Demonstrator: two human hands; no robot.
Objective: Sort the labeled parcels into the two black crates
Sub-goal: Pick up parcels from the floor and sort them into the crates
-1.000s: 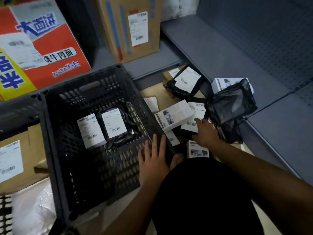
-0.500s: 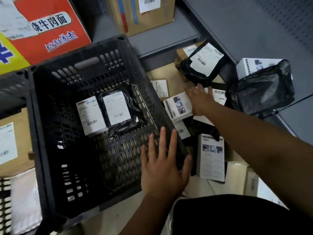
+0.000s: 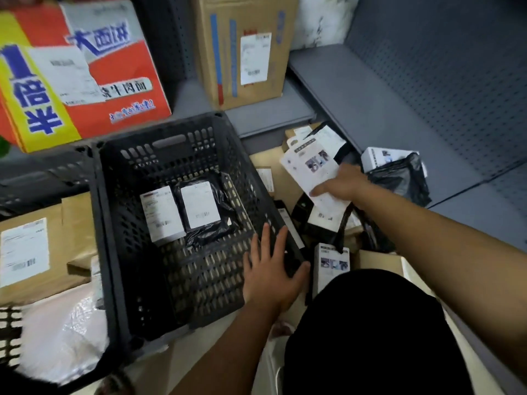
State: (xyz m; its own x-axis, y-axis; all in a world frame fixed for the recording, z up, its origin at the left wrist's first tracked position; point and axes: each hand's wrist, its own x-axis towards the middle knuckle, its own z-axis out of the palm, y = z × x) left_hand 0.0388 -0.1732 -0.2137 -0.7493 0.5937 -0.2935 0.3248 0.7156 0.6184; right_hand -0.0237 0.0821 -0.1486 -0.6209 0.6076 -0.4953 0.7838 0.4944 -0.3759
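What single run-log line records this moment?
right hand: holds white box | left hand: rests on black crate rim | inside: white parcel, black parcel

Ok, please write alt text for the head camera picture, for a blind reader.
A person's right hand holds a white box over a pile of parcels, while the left hand rests flat on the side of a black crate. Inside the crate lie a white parcel and a black bag, both labeled.

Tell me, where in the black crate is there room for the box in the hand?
In the black crate, the floor is bare in front, between the white parcel, the black bag and the near wall, beside the left hand. The pile right of the crate, under the right hand, is crowded.
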